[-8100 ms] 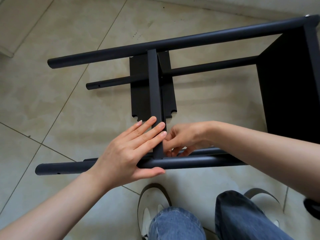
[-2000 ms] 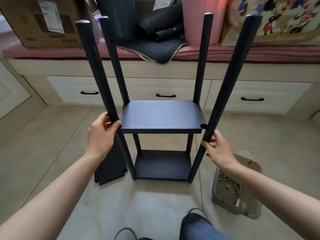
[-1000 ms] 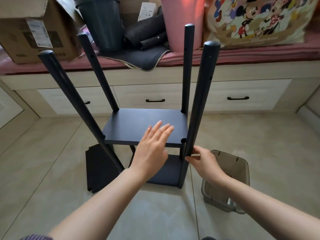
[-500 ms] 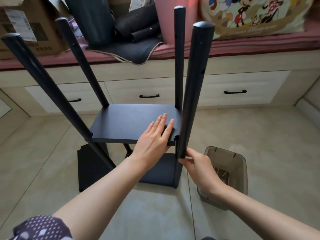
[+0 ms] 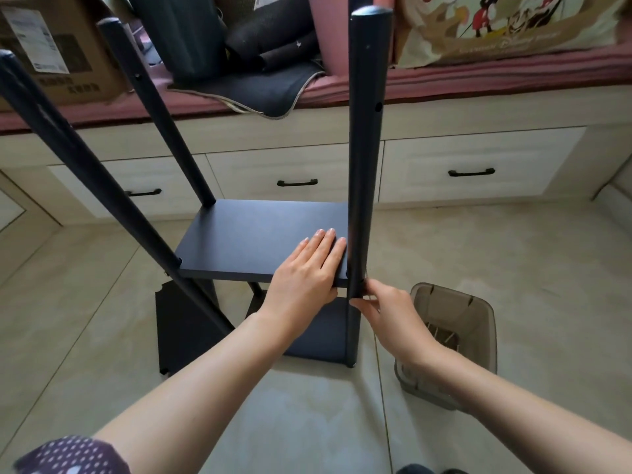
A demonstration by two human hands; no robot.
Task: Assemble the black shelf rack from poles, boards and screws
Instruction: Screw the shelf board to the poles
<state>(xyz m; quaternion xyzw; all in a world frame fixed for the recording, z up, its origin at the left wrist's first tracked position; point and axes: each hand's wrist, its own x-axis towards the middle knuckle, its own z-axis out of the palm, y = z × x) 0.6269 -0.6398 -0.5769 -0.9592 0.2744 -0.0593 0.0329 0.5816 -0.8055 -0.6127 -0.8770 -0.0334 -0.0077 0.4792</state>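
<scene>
Rack (image 5: 273, 268) is upright on the floor, straight in front of me, two boards fitted between four poles. My left hand (image 5: 307, 268) lies flat on the upper board (image 5: 260, 234), fingers straight and together, thumb tucked under the front edge — I read that as pinning the board level against the near-right pole (image 5: 364, 165) so the hole lines up. My right hand (image 5: 386, 309) sits at that same joint, fingertips pinched close against the pole just under the board edge; probably on a screw, but it's too small to see, so I can't tell what's in the pinch. Pole has open holes higher up — more tiers to go, I'd guess. One spare board (image 5: 181, 323) leans behind the near-left pole (image 5: 89, 172). Clear bin (image 5: 478, 330) with screws sits just right of the rack, within reach of the right hand. Risk as I see it: board shifts if the left lets up before the fastener bites
</scene>
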